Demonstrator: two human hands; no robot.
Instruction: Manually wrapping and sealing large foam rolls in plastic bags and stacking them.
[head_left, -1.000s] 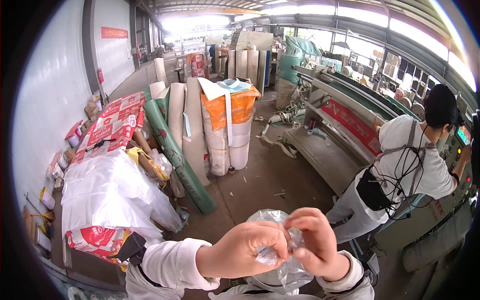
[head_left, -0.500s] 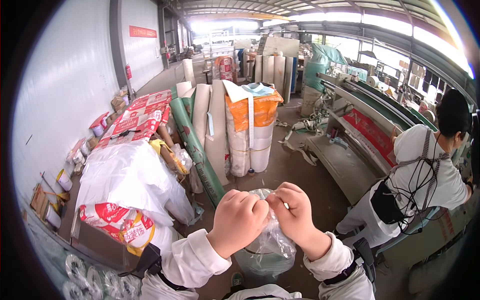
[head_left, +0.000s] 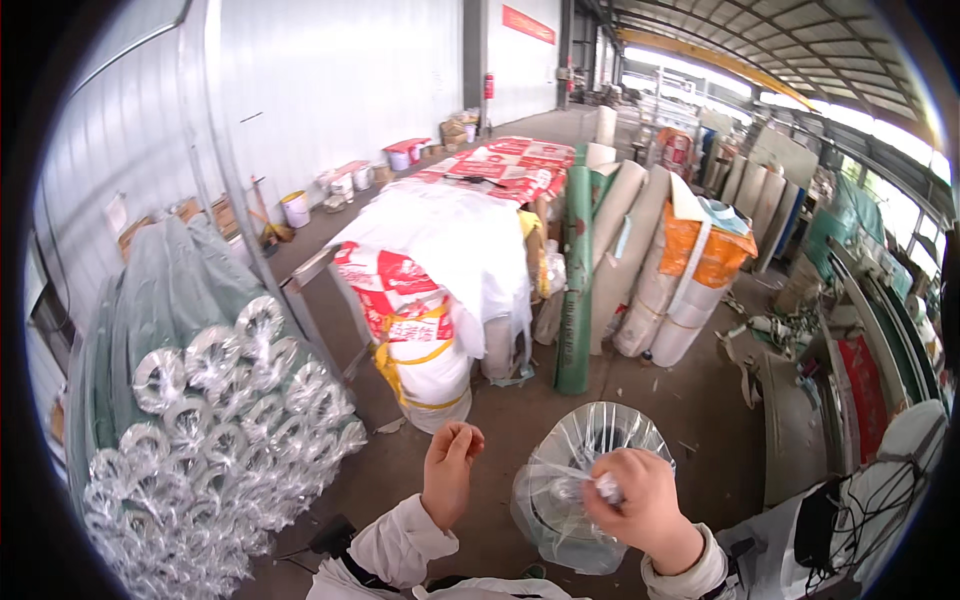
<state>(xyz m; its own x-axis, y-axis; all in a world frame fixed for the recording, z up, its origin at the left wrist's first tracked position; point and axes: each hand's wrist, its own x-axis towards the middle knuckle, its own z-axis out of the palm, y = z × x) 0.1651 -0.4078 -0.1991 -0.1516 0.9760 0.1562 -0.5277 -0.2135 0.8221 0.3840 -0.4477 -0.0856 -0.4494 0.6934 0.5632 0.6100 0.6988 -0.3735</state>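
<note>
Below me stands an upright roll wrapped in clear plastic film (head_left: 622, 425), with the film drawn together over its top. My right hand (head_left: 640, 505) is closed around the gathered film, and a crumpled tuft shows by its thumb. Left of the roll and apart from it, my left hand (head_left: 452, 472) is raised with the fingers curled and thumb pressed against them. Whether anything small is pinched in it is hidden.
On the left lies a stack of plastic-wrapped rolls (head_left: 190, 425) beside a metal post. Ahead are a bundle under white sheeting (head_left: 420, 235), a green roll (head_left: 573, 300) and orange-topped rolls (head_left: 708, 258). A co-worker's white sleeve (head_left: 885, 490) with cables is close on the right.
My view has swung left. My hands, together at the film before, are now apart: the left has moved away while the right keeps the film bunched.
</note>
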